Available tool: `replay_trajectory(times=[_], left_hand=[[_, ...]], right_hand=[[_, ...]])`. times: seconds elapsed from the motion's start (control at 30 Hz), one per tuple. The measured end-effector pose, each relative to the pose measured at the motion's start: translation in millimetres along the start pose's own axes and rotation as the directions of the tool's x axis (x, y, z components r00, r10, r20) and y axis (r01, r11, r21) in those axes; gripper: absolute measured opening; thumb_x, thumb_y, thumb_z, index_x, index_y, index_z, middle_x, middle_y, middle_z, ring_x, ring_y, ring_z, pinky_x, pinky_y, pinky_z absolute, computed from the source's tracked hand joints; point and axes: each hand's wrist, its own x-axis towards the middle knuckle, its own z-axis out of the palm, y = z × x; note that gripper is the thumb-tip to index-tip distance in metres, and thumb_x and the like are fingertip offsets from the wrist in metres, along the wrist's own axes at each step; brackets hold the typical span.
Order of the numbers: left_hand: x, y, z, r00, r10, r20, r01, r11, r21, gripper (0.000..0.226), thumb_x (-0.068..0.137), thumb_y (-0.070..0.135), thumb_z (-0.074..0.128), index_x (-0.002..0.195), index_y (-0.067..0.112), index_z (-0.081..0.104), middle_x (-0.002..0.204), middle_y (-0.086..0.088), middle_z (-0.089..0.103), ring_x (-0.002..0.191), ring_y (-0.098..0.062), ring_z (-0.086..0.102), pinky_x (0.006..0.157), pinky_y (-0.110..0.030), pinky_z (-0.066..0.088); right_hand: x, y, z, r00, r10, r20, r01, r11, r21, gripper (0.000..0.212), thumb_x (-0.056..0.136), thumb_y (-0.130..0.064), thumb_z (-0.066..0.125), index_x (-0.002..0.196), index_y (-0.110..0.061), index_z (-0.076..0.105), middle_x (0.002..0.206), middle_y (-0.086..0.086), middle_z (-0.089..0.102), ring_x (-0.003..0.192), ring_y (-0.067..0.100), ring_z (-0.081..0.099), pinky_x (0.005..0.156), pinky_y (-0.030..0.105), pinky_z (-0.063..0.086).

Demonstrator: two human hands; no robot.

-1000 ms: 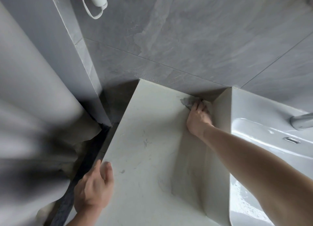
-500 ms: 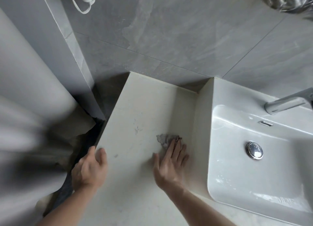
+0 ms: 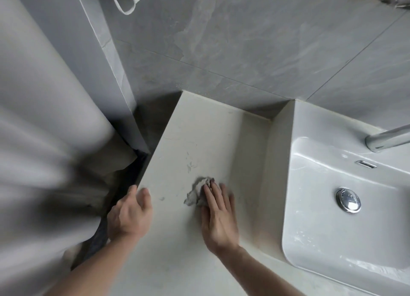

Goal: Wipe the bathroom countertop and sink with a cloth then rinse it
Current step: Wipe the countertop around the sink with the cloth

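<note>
We see the white sink (image 3: 328,207) at the right, its basin holding only a chrome drain plug (image 3: 347,199) and streaks of water near the front rim; a chrome tap (image 3: 386,140) reaches over its back edge and a small overflow slot (image 3: 366,164) sits below it. The pale stone bench (image 3: 199,140) runs left of the sink, marked with faint smears, and meets grey tiled wall (image 3: 244,51) behind. A blurred grey curtain (image 3: 44,140) fills the left side, and a white looped strap (image 3: 126,5) hangs at the top.

Our right hand (image 3: 218,218) lies flat with straight fingers pressing a crumpled grey cloth (image 3: 196,193) onto the bench, near the sink's raised side. Our left hand (image 3: 131,216) curls over the bench's left edge and grips it.

Compared with half a second ago, the right hand and cloth have shifted slightly left, away from the sink wall, while the left hand has kept its place on the edge.
</note>
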Motion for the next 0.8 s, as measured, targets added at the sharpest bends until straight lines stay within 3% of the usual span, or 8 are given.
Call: replay_trajectory(times=[0.13, 0.3, 0.43, 0.57, 0.67, 0.8], left_hand=[[0.6, -0.3, -0.6, 1.000, 0.018, -0.005, -0.018, 1.000, -0.017, 0.055, 0.103, 0.052, 0.034, 0.140, 0.016, 0.053, 0.123, -0.023, 0.069, 0.113, -0.046, 0.062, 0.095, -0.048, 0.047], [3.5, -6.4, 5.5, 0.999, 0.037, -0.007, -0.037, 0.999, -0.021, 0.059, 0.097, 0.062, 0.018, 0.119, 0.020, 0.053, 0.111, -0.015, 0.072, 0.104, -0.043, 0.064, 0.085, -0.046, 0.050], [3.1, -6.9, 4.9, 0.999, 0.040, -0.019, -0.040, 0.999, -0.036, 0.047, 0.100, 0.058, 0.025, 0.115, 0.025, 0.054, 0.110, -0.016, 0.072, 0.102, -0.044, 0.065, 0.084, -0.046, 0.051], [4.2, -11.0, 7.2, 0.996, 0.086, -0.028, -0.088, 0.994, -0.063, 0.056, 0.094, 0.062, 0.014, 0.112, 0.025, 0.052, 0.109, -0.014, 0.072, 0.100, -0.043, 0.066, 0.082, -0.046, 0.051], [7.7, -12.8, 8.4, 0.995, 0.093, -0.036, -0.095, 0.994, -0.059, 0.062, 0.094, 0.061, 0.015, 0.117, 0.020, 0.055, 0.109, -0.017, 0.073, 0.099, -0.045, 0.066, 0.081, -0.045, 0.051], [8.2, -12.3, 6.5, 0.998, 0.061, -0.018, -0.062, 0.995, -0.073, 0.059, 0.097, 0.058, 0.022, 0.126, 0.021, 0.057, 0.116, -0.019, 0.072, 0.103, -0.046, 0.066, 0.088, -0.047, 0.051]], right_hand=[[96.7, -28.0, -1.2, 0.999, 0.015, 0.040, -0.012, 0.998, -0.066, 0.060, 0.103, -0.039, 0.038, 0.161, -0.027, 0.032, 0.171, -0.003, 0.024, 0.158, 0.034, 0.011, 0.123, 0.062, 0.011], [158.8, -68.7, 9.9, 0.994, -0.011, 0.110, 0.020, 0.997, -0.074, 0.056, 0.106, -0.039, 0.034, 0.161, -0.039, 0.028, 0.171, -0.017, 0.016, 0.159, 0.034, -0.007, 0.118, 0.072, -0.010], [152.4, -83.6, 22.6, 0.961, -0.223, 0.164, 0.242, 0.964, -0.108, 0.054, 0.107, -0.033, 0.035, 0.160, -0.038, 0.032, 0.171, -0.013, 0.022, 0.160, 0.031, 0.003, 0.120, 0.066, 0.001], [121.9, -81.5, 30.5, 0.936, -0.314, 0.159, 0.324, 0.945, -0.042, 0.055, 0.105, -0.027, 0.040, 0.160, -0.031, 0.037, 0.170, -0.007, 0.028, 0.160, 0.027, 0.010, 0.127, 0.053, 0.006], [82.3, -65.2, 29.4, 0.943, -0.295, 0.155, 0.297, 0.955, 0.009, 0.055, 0.105, -0.027, 0.035, 0.161, -0.030, 0.035, 0.171, -0.008, 0.026, 0.161, 0.021, 0.007, 0.130, 0.044, 0.002], [12.9, -40.9, 26.3, 0.984, -0.163, 0.070, 0.160, 0.986, 0.050, 0.052, 0.109, -0.028, 0.041, 0.161, -0.034, 0.035, 0.170, -0.012, 0.027, 0.161, 0.016, 0.007, 0.130, 0.041, 0.007]])
